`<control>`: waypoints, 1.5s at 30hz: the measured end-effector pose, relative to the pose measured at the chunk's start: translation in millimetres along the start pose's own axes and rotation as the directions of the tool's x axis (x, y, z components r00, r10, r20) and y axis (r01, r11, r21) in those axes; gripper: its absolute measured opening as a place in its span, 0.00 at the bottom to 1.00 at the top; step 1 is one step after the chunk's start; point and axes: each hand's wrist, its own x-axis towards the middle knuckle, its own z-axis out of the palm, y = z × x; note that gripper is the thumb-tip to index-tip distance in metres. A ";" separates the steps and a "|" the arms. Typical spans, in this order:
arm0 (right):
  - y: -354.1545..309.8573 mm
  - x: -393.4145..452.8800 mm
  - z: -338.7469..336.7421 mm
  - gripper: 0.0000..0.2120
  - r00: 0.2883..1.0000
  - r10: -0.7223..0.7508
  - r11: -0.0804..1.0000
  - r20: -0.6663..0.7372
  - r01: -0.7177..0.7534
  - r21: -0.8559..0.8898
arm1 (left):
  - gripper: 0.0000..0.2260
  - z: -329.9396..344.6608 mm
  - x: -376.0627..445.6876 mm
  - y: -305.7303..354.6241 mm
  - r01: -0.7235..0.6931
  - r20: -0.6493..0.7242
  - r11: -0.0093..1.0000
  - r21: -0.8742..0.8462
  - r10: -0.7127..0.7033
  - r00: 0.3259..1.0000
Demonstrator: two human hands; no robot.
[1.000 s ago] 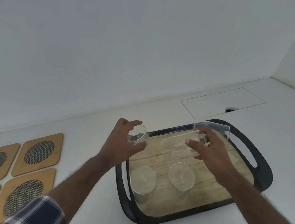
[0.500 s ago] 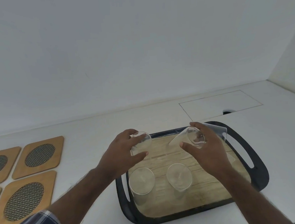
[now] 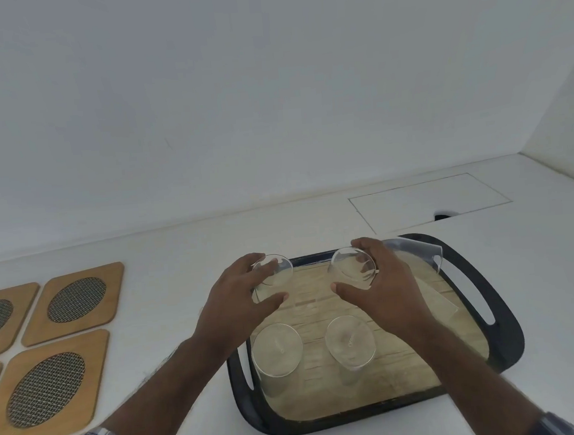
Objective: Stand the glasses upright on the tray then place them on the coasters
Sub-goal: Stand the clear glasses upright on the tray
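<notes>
- Four glasses on the black tray (image 3: 505, 344): far-left glass (image 3: 272, 274) and far-right glass (image 3: 353, 267) each held; two near glasses (image 3: 277, 350) stand upright; a fifth glass (image 3: 419, 253) lies on its side, far right.
- Left hand (image 3: 237, 303) grip wraps the far-left glass; right hand (image 3: 384, 292) grip wraps the far-right one.
- Risk: smooth clear glass may slip from either grip, or a wrist knock the near glasses.
- Wooden coasters (image 3: 76, 302) wait left on the tabletop (image 3: 179, 260), apart from the tray.

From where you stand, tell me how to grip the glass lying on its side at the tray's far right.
Grip the lying glass around its mid wall, thumb and fingers on opposite sides, coming from above. The tray rim blocks its right side; the right hand is nearest.
</notes>
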 end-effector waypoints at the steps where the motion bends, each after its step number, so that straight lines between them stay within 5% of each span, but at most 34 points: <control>1: 0.5 -0.2 1.2 0.35 1.000 -0.006 1.000 0.008 0.006 -0.012 | 0.26 0.6 -0.6 0.9 0.007 -0.013 1.000 -0.011 -0.007 1.000; 20: 11.6 -1.4 6.9 0.39 0.995 -0.015 0.999 0.100 0.019 -0.042 | 0.24 4.1 -2.5 5.2 0.091 -0.093 0.988 -0.128 -0.104 0.990; 25: 11.5 1.9 -15.1 0.26 0.997 -0.019 1.000 -0.080 0.019 -0.004 | 0.25 5.0 -3.7 3.3 0.090 -0.095 0.982 -0.166 -0.107 0.990; 28: 28.9 6.6 -29.9 0.19 0.993 -0.001 0.990 -0.120 -0.016 -0.138 | 0.25 5.2 -4.7 3.4 0.090 -0.100 0.981 -0.172 -0.108 0.989; 33: 61.6 5.6 -39.7 0.35 0.944 0.304 0.858 0.126 -0.213 -0.468 | 0.25 5.0 -5.4 4.0 0.086 -0.099 0.982 -0.169 -0.104 0.990; 45: 55.5 2.5 -42.8 0.48 0.907 0.368 0.822 0.202 -0.216 -0.527 | 0.24 4.2 -6.8 6.8 0.076 -0.106 0.983 -0.166 -0.094 0.990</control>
